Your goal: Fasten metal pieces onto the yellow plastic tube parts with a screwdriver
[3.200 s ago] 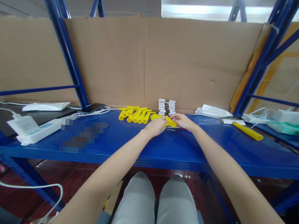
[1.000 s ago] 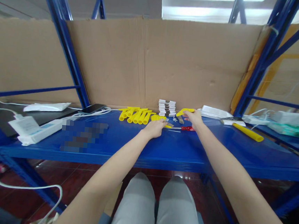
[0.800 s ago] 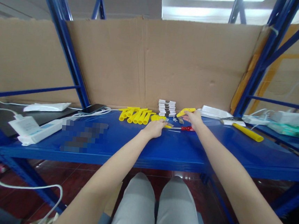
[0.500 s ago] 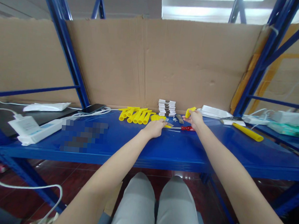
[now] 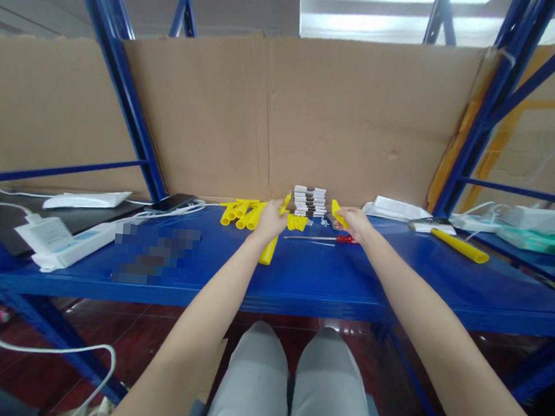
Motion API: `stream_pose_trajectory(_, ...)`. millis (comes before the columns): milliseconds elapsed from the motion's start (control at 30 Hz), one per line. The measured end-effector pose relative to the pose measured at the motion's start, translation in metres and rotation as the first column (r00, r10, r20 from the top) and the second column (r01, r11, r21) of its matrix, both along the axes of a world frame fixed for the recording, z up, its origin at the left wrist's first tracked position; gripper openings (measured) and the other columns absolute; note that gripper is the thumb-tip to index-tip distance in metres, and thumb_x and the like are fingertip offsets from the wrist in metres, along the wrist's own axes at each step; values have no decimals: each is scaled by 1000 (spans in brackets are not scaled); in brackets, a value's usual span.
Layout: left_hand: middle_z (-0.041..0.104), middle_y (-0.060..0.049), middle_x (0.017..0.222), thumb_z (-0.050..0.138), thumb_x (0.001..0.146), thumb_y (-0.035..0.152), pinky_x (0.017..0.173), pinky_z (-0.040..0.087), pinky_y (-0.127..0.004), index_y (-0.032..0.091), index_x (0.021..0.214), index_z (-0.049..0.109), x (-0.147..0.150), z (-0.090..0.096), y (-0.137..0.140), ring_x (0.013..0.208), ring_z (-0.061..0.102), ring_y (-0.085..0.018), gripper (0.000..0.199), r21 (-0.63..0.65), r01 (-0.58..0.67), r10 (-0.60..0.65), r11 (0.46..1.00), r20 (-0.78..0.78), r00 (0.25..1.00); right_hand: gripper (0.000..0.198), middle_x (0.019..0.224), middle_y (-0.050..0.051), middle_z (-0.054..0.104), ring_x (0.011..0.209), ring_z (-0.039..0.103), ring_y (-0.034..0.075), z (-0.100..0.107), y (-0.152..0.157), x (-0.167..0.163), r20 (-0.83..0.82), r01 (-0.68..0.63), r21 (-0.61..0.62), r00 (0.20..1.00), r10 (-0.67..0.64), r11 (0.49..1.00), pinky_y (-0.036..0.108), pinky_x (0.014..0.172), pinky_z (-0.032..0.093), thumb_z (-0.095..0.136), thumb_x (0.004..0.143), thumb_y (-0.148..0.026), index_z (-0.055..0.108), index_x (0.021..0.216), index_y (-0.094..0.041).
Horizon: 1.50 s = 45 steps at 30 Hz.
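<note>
My left hand (image 5: pixel 270 219) is closed around a yellow tube (image 5: pixel 268 252), whose round end points toward me and whose narrower tip shows above my fingers. My right hand (image 5: pixel 358 224) grips a yellow plastic piece (image 5: pixel 337 213), tilted up; its exact kind is unclear. Between the hands lie several small yellow pieces (image 5: pixel 297 222) in a row. In front of them rests a screwdriver (image 5: pixel 345 239) with a red handle, just below my right hand. Left of my left hand is a group of yellow tubes (image 5: pixel 241 214), partly hidden by it.
A stack of small white boxes (image 5: pixel 310 201) stands before the cardboard panel (image 5: pixel 343 123). A long yellow tube (image 5: pixel 461 246) and a white box (image 5: pixel 398 209) lie at right. A white power strip (image 5: pixel 80 246), cables and a dark phone (image 5: pixel 177 201) are at left. Blue posts flank the shelf (image 5: pixel 348 285).
My left hand has moved left from the small yellow pieces and taken hold of a yellow tube. My right hand has shifted slightly, tilting its yellow piece more upright.
</note>
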State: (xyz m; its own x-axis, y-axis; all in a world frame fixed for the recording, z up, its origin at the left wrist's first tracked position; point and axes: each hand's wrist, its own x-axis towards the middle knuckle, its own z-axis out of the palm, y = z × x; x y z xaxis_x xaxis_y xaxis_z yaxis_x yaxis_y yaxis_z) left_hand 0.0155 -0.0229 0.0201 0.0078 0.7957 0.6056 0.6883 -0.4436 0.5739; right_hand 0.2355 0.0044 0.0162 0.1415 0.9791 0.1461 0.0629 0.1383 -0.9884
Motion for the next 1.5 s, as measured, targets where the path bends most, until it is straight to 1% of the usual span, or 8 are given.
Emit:
stream_pose_trajectory(100,69,-5,80,54,78,8,67,55,-29,14,97,66,2,6,-2,68,66,-17,23,-211,85,-1,974,370,929,15,56,-5,54,44,48,7,-2,-1,-2,-57,17,-32,998,-19,999,18,45,42,60,82,-9,49,81,-19)
stream_pose_trajectory(200,61,0,64,54,78,7,52,48,-22,15,84,61,8,8,-8,51,58,-11,13,-307,190,25,932,579,815,18,53,-6,53,43,47,6,-3,-2,-1,-29,16,-11,999,-17,1000,17,42,37,64,81,-10,48,79,-19)
stream_pose_trajectory(333,56,2,60,55,77,4,46,42,-20,17,73,54,13,7,-13,49,56,-10,14,-338,239,71,910,696,715,14,55,-4,56,44,48,5,-5,-3,-2,20,-13,-11,1000,14,1000,15,41,37,68,78,-13,55,77,-17)
stream_pose_trajectory(600,60,0,69,55,81,3,50,44,-22,18,78,53,7,12,-11,54,59,-11,16,-325,241,176,915,856,486,7,77,5,71,60,61,11,-10,1,-24,160,-100,-12,982,100,995,20,53,50,64,76,-9,68,78,-13)
stream_pose_trajectory(700,59,0,67,55,82,4,50,44,-22,17,79,53,7,12,-10,54,59,-11,14,-328,260,179,908,865,469,14,84,5,73,74,65,14,-12,15,-35,413,-40,35,910,23,999,23,66,53,61,75,-7,72,80,-14)
stream_pose_trajectory(867,57,1,64,53,83,4,48,42,-21,18,82,52,9,12,-10,54,60,-12,14,-340,272,185,900,864,468,26,96,5,76,93,68,19,-9,38,-53,740,-27,98,670,-54,995,24,83,51,58,72,-4,75,88,-16)
stream_pose_trajectory(1300,54,1,62,52,83,1,58,45,-26,18,70,48,11,18,-18,59,60,-14,22,-341,278,192,898,873,449,24,110,12,72,112,63,29,-6,40,-77,936,22,27,350,-33,999,42,95,44,54,84,-19,74,98,-22)
stream_pose_trajectory(1500,54,0,60,52,83,3,53,41,-24,19,71,48,10,16,-16,56,56,-12,20,-326,292,176,899,880,442,30,118,15,69,116,59,33,-6,36,-79,946,-13,26,324,-20,1000,50,99,40,48,88,-23,72,108,-21)
